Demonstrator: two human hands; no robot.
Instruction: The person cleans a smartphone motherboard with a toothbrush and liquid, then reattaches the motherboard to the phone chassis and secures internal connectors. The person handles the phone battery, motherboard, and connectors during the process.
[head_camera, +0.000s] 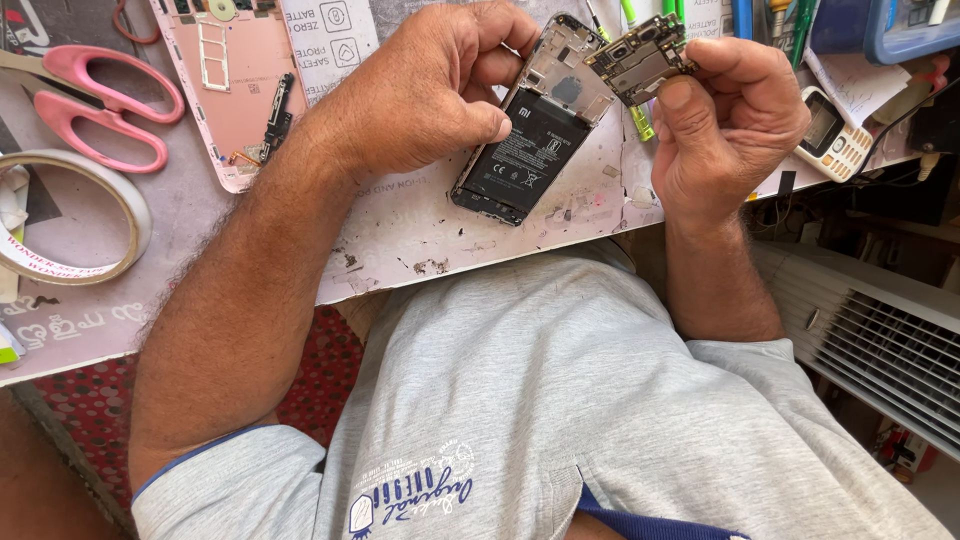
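In the upper middle of the frame, my left hand (430, 90) curls around the open black phone with its flat black battery showing (530, 150), pinning it on the worn white work mat (420, 230) so it can't slide. My right hand (725, 120) pinches the small green circuit board (640, 55) by its edge, tipped up so I can see it. The pink metal back cover (240, 100) and pink scissors (100, 100) lie in the upper left, out of my way.

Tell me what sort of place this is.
Likely a phone repair bench: an opened phone with its battery exposed, a circuit board in the right hand, and a detached pink back cover.
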